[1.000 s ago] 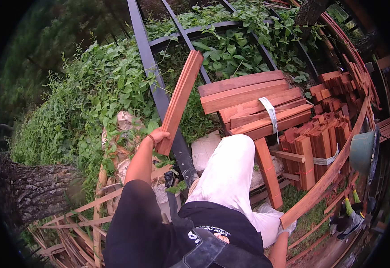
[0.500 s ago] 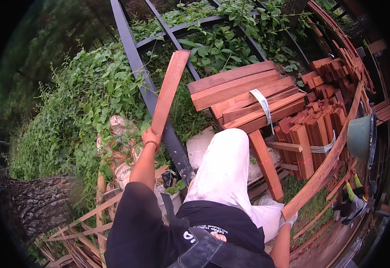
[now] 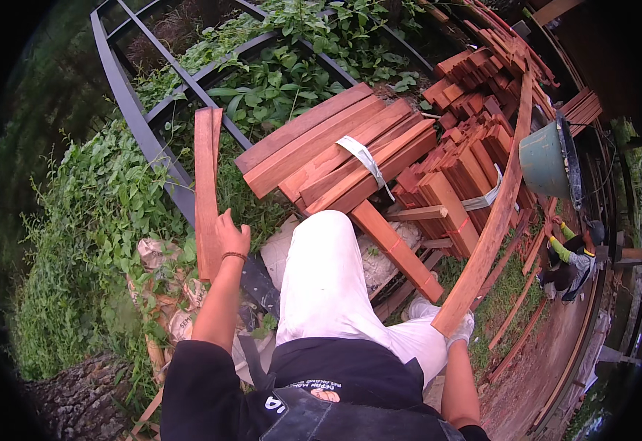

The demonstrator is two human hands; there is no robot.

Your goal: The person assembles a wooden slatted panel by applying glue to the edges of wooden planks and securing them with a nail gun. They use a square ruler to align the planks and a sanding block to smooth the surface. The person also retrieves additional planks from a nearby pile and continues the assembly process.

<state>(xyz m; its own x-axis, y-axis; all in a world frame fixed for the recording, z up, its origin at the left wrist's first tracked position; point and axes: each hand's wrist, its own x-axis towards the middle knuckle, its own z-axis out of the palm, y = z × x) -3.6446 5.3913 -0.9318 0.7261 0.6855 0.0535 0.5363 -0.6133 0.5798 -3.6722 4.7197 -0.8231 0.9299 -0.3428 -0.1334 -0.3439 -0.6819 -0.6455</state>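
- While the left hand grips the near end of a reddish plank, fingers curled around its right edge, the board stands tilted away over the dark metal frame and the green creepers.
- Closed around the lower end of a long curved board, the right hand wears a pale glove; that board runs up past the green bucket toward the far stacks.
- Both pieces look like dense sawn hardwood: stiff, not fragile, and probably heavy for their width.
- Held at one end only, the short plank likely levers hard against the wrist; a grip nearer its middle would balance it better.
- Sawn edges seem rough rather than slippery, so the bare left palm may catch splinters; a hold around the narrow edges suits it.
- The long board is thin for its length and already bowed, so I judge it will flex and swing at the far tip.
- Between the two boards lies a strapped bundle of planks, with a pile of short blocks just beside it.
- At the right rim another person crouches on the ground, well apart.
- Crumpled paper sacks lie below the left forearm.
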